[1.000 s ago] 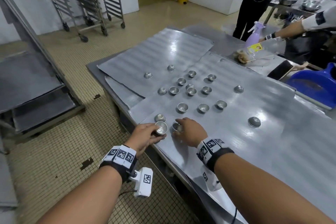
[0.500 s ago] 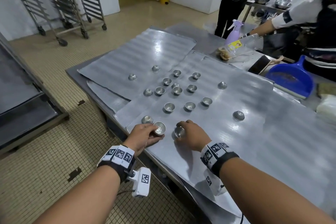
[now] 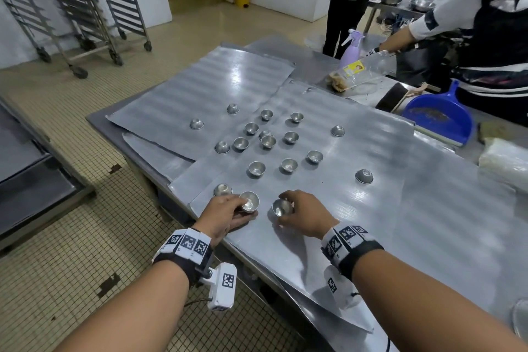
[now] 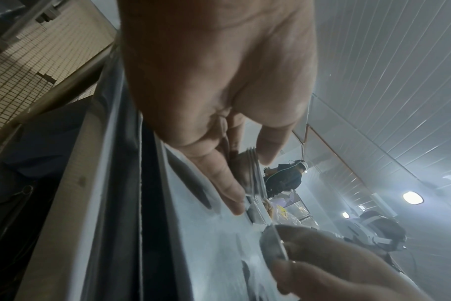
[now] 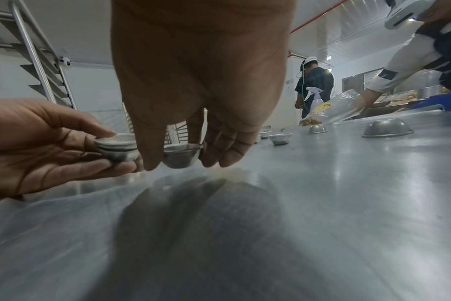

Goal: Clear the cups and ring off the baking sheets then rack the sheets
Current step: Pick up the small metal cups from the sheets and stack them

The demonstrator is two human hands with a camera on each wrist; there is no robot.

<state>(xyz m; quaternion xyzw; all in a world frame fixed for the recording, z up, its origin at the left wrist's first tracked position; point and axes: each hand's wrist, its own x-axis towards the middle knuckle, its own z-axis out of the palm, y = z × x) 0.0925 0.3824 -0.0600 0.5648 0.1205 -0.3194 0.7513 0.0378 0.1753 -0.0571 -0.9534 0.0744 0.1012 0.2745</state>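
Observation:
Several small metal cups (image 3: 256, 168) lie scattered over overlapping baking sheets (image 3: 385, 208) on a steel table; some sit upright, some upside down. My left hand (image 3: 228, 213) holds a short stack of nested cups (image 3: 249, 201) at the near edge, thumb on the rim; the same stack (image 5: 117, 147) shows in the right wrist view. My right hand (image 3: 300, 214) pinches a single cup (image 3: 282, 207) just above the sheet, right beside the stack. That single cup (image 5: 182, 155) hangs between thumb and fingers. An upturned cup (image 3: 222, 189) sits left of my left hand. No ring is visible.
A second sheet (image 3: 200, 94) lies at the far left of the table. A blue dustpan (image 3: 440, 117), a spray bottle (image 3: 354, 47) and a plastic bag (image 3: 360, 71) sit at the far side, where another person (image 3: 485, 37) works. Wheeled racks (image 3: 85, 3) stand at the back left.
My right hand has lifted its cup slightly off the sheet, with the cup now showing more clearly. My left hand still holds its stack. The head view has shifted.

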